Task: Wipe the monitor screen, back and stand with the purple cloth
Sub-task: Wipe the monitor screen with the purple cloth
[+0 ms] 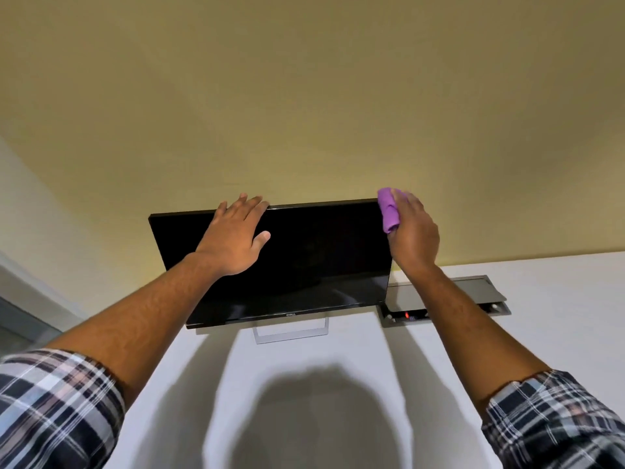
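A black monitor [314, 265] with a dark screen stands on a white desk [338, 384], close to a yellow wall. Its silver stand [291, 333] shows below the bottom bezel. My left hand [236, 235] rests on the upper left of the screen, its fingers hooked over the top edge and the thumb lying on the glass. My right hand [412, 231] holds a bunched purple cloth [389, 211] against the monitor's upper right corner and right edge. The back of the monitor is hidden.
A grey cable box [473, 292] with an open lid is set into the desk right of the monitor, with a red light inside. A yellow wall [304, 113] rises just behind the monitor. My shadow falls on the desk in front.
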Demonstrator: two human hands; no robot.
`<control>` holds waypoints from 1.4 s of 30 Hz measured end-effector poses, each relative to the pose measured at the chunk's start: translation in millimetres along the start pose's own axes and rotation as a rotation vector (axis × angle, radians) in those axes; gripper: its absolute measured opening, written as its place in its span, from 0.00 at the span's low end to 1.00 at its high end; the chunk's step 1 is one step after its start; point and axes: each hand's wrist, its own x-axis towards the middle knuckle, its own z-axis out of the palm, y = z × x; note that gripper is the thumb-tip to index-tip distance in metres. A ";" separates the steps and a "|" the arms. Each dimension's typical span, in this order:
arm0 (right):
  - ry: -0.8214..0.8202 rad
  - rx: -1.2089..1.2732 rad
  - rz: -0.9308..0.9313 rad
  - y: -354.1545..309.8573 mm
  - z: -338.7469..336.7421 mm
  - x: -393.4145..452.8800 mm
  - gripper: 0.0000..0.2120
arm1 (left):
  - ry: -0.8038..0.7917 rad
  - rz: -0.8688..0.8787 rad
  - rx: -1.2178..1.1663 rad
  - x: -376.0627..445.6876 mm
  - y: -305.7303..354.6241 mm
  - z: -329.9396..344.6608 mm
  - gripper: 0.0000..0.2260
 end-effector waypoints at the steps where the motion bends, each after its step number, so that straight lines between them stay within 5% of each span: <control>1: -0.016 0.111 0.134 3.4 -6.9 3.9 0.27 | -0.002 -0.005 -0.006 -0.7 0.2 -0.3 0.28; 4: -0.007 0.487 0.436 9.6 -21.1 17.4 0.16 | -0.014 -0.005 -0.019 -2.5 -1.4 -1.1 0.29; 13: -0.021 0.816 0.489 16.7 19.4 -10.1 0.21 | 0.004 0.019 -0.026 2.9 -5.1 3.7 0.31; 20: -0.143 0.684 0.616 56.5 76.5 -87.6 0.07 | 0.040 0.013 0.004 6.7 -3.6 9.0 0.32; 24: -0.229 0.601 0.603 77.4 97.4 -117.6 0.12 | 0.050 0.008 0.023 7.5 -2.2 9.4 0.32; 31: -0.716 0.028 0.537 138.0 98.0 -142.0 0.08 | 0.017 0.017 0.019 3.5 -1.7 4.4 0.32; 38: -0.057 0.432 0.613 65.6 23.6 -89.4 0.14 | -0.018 0.011 0.015 1.1 -0.6 2.6 0.33; 42: 0.135 0.694 0.560 0.7 1.4 -82.3 0.24 | -0.081 -0.038 -0.006 0.3 3.8 -2.2 0.35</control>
